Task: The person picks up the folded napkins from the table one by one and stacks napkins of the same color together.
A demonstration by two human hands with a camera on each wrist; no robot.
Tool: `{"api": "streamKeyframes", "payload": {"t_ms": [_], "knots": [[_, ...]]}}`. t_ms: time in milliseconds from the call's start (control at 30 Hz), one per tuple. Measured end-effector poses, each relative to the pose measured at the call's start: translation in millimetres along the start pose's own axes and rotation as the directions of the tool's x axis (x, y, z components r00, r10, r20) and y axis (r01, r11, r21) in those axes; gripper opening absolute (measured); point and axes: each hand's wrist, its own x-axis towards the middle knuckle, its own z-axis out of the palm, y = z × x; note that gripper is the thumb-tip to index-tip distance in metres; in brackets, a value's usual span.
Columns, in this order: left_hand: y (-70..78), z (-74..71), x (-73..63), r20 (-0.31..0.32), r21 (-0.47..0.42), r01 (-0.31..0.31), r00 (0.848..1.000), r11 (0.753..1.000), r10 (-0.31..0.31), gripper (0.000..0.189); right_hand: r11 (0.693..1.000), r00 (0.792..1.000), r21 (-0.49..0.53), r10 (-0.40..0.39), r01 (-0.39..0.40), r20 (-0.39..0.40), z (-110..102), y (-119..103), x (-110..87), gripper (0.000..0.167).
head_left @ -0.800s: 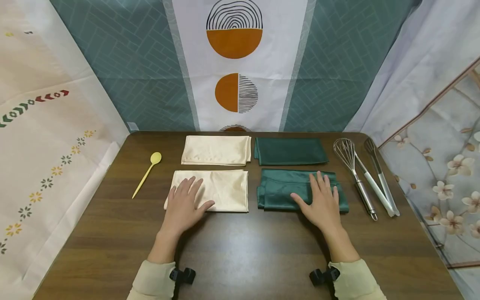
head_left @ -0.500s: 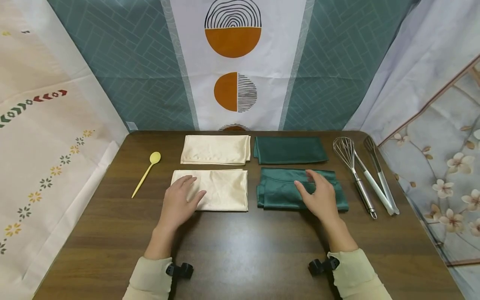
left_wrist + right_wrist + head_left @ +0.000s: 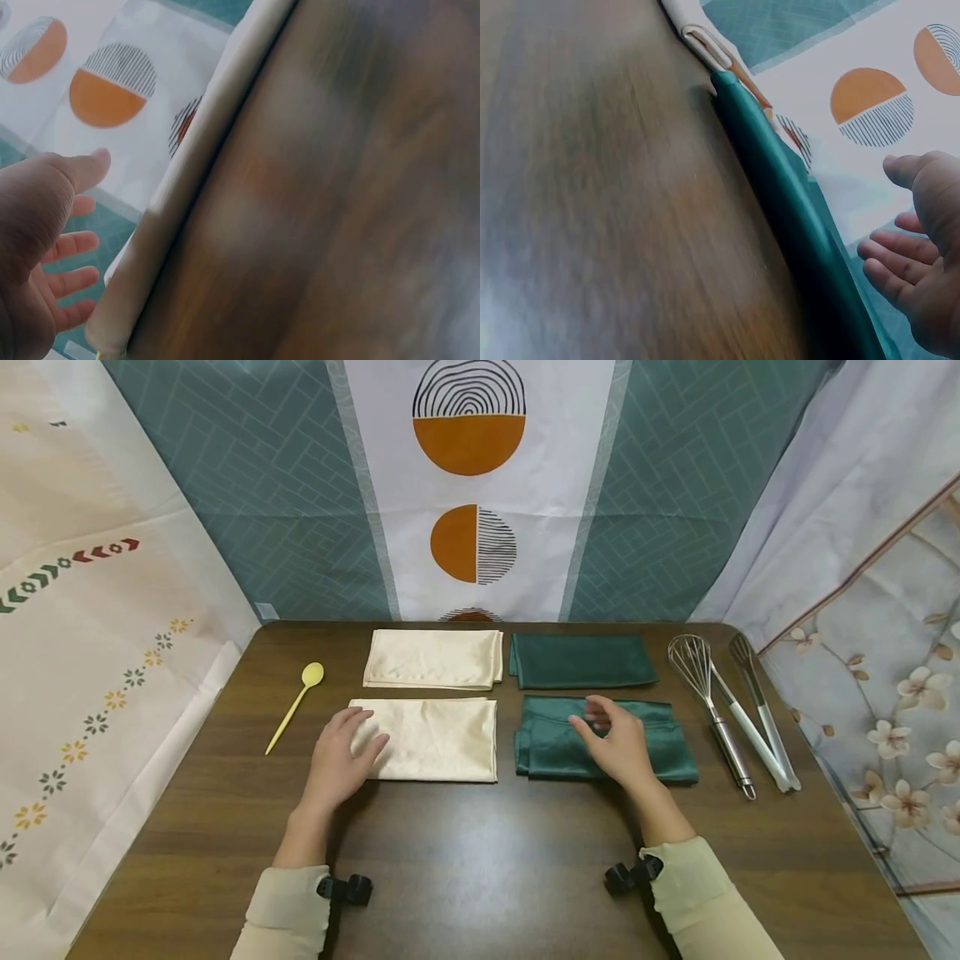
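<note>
My left hand point(image 3: 337, 760) is held at the left end of the near cream folded cloth point(image 3: 438, 739), fingers relaxed and thumb apart, with nothing in it. In the left wrist view that cloth's folded edge point(image 3: 187, 172) runs beside the loose fingers. Over the near green folded cloth point(image 3: 551, 752) hovers my right hand point(image 3: 618, 747), its fingers loosely bent and holding nothing. The right wrist view has the green cloth's rolled-looking edge point(image 3: 780, 195) to the left of that hand. Behind these two lie another cream folded cloth point(image 3: 433, 660) and another green one point(image 3: 581, 662).
A yellow spoon point(image 3: 295, 706) lies on the brown wooden table point(image 3: 480, 868) at the left. Along the right side are a wire whisk point(image 3: 712, 706) and two more long-handled utensils, one with a slotted-looking dark head point(image 3: 742, 652). Patterned cloth hangings point(image 3: 495, 460) surround the table.
Both hands have lifted off the near cloths, where their spread fingers lay flat. The left hand has shifted left and the right hand slightly left, fingers now bent. The cloths stay put.
</note>
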Motion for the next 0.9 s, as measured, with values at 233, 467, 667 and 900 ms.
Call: {"api": "streamKeyframes", "payload": {"t_ms": [233, 467, 667, 900], "knots": [[-12.2, -5.6, 1.8, -0.004, -0.016, 0.034, 0.999, 0.999, -0.034, 0.049, 0.998, 0.997, 0.046, 0.048, -0.050, 0.055, 13.1, -9.1, 6.2, 0.049], [-26.6, -8.4, 4.0, -0.007, -0.038, 0.090, 0.996, 0.995, -0.090, 0.049, 0.994, 0.993, 0.073, 0.076, -0.083, 0.092, 32.2, -19.3, 14.6, 0.047], [-35.0, -12.0, 8.1, 0.053, -0.038, 0.160, 0.986, 0.986, -0.158, 0.057, 0.978, 0.981, 0.168, 0.094, -0.123, 0.171, 50.7, -27.8, 22.7, 0.046], [-37.8, -16.1, 14.8, 0.118, -0.031, 0.231, 0.967, 0.972, -0.226, 0.065, 0.960, 0.957, 0.218, 0.116, -0.176, 0.264, 71.2, -38.3, 29.4, 0.049]]}}
